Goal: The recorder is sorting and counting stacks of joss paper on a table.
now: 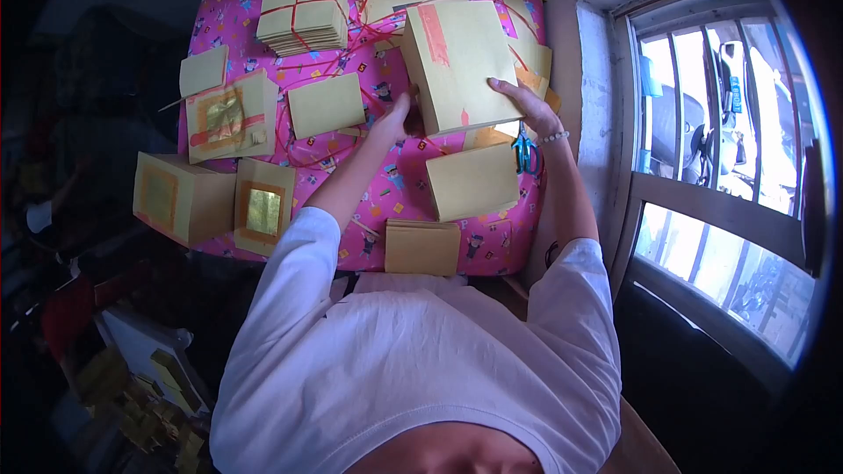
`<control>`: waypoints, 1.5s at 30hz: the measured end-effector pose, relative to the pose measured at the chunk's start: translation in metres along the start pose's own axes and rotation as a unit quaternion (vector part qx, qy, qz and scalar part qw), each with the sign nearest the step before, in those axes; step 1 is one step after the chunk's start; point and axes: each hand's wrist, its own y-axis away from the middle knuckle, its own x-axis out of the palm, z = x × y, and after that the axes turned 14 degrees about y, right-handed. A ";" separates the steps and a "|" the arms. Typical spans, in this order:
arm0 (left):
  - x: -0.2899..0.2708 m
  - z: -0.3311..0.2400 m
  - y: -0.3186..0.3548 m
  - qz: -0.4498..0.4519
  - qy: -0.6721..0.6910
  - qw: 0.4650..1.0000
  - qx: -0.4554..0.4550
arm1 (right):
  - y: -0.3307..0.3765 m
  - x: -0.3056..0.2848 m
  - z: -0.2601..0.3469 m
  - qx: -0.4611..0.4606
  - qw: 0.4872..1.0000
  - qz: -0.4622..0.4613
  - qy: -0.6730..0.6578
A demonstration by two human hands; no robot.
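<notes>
box (471, 72) with red tape (434, 35), far right over pink tablecloth (219, 22); right hand (532, 109) grips its right side, thumb on top; left hand (397, 118) at left edge, fingers mostly hidden, can't tell grip; teal scissors (526, 156) nearer.

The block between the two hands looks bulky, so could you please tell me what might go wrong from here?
The scissors lie near the right hand; lowering the block there might knock them. The small stack sits at the near edge of the table and could be nudged off.
</notes>
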 end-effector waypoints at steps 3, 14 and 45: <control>-0.002 -0.002 -0.002 0.002 -0.008 1.000 -0.011 | 0.002 0.001 0.005 0.007 1.000 -0.004 0.009; 0.030 -0.013 0.051 0.034 -0.021 0.989 0.140 | 0.004 -0.006 0.017 0.030 0.994 0.017 -0.104; -0.126 0.031 0.255 0.126 0.038 0.969 0.210 | 0.155 0.214 0.065 -0.035 0.993 0.036 -0.108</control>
